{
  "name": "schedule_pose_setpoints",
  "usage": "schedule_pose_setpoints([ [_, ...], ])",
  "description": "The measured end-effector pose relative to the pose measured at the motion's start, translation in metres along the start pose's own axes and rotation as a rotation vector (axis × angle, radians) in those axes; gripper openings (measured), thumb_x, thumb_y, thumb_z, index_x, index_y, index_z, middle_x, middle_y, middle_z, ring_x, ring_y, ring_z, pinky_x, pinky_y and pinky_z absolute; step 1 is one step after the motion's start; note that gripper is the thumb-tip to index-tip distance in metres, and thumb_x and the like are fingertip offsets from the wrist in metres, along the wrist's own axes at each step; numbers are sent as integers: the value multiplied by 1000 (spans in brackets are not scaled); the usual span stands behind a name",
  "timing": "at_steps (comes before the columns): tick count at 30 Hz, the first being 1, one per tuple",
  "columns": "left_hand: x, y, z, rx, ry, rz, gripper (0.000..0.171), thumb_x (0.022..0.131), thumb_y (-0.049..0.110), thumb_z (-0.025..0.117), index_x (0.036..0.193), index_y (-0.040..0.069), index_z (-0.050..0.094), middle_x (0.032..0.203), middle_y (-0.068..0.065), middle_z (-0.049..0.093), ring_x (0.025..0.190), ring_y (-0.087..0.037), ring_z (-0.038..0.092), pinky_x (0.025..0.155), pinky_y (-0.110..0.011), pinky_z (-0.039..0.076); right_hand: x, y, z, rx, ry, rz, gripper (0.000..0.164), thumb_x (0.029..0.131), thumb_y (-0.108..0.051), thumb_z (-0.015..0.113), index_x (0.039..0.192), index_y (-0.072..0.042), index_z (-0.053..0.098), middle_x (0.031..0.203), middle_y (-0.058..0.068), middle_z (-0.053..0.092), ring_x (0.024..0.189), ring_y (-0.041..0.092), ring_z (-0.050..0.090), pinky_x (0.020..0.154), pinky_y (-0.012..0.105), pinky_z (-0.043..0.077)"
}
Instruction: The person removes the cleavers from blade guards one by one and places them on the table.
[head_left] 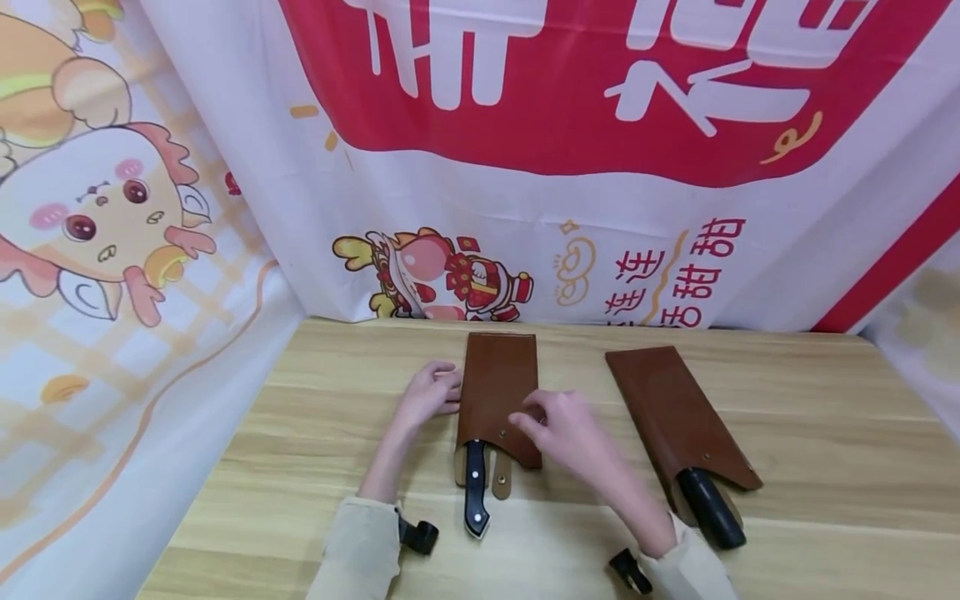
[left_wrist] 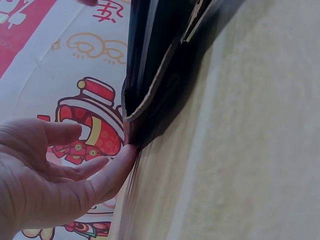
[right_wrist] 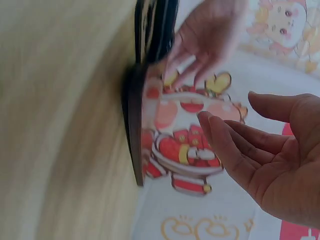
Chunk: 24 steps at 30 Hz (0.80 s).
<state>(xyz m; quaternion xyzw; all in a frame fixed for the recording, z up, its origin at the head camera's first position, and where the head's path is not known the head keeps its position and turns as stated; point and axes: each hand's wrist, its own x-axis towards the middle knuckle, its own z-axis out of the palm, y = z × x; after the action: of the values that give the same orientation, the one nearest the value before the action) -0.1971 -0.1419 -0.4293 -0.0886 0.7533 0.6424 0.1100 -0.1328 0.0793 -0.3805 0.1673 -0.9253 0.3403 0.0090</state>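
A brown leather knife sheath lies flat on the table, with a knife's black riveted handle sticking out of its near end. Beside that handle hangs a short strap with a snap. My left hand is at the sheath's left edge; in the left wrist view a fingertip meets the edge and the fingers are loosely bent around nothing. Above the sheath's right side hovers my right hand. The right wrist view shows its thumb and fingers apart, holding nothing.
To the right lies a second brown sheath with a thick black handle protruding. The wooden table ends at a printed cloth behind it. Another printed cloth hangs on the left.
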Motion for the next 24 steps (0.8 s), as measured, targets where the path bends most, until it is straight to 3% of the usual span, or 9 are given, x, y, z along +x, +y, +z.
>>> schedule_pose_setpoints([
  [6,0,-1,0,16,7,4,46,106,13,57,144,-11,45,130,-33,59,108,-43,67,82,-39,62,-2,-4,17,40,-57,-15,16,93,-16,79,98,-1,77,74,0,67,60,10,54,53,24,47],
  [13,-2,-3,-1,55,-34,-22,48,105,17,60,143,-8,46,127,-31,60,105,-40,69,74,-39,63,-6,-3,28,399,-210,120,14,95,-11,75,96,2,75,75,9,71,61,21,69,56,37,59],
  [15,-2,-3,-1,61,-40,-28,48,105,18,60,143,-7,46,128,-31,60,106,-41,68,71,-39,63,-6,-3,29,444,-236,153,15,95,-11,75,96,3,75,74,10,71,61,21,69,58,40,61],
  [24,-1,-1,-1,42,-78,-65,51,104,20,62,145,-5,44,129,-29,60,104,-38,68,68,-38,63,-7,-3,31,434,-397,214,18,94,-14,77,98,2,73,78,9,71,64,20,70,59,35,61],
])
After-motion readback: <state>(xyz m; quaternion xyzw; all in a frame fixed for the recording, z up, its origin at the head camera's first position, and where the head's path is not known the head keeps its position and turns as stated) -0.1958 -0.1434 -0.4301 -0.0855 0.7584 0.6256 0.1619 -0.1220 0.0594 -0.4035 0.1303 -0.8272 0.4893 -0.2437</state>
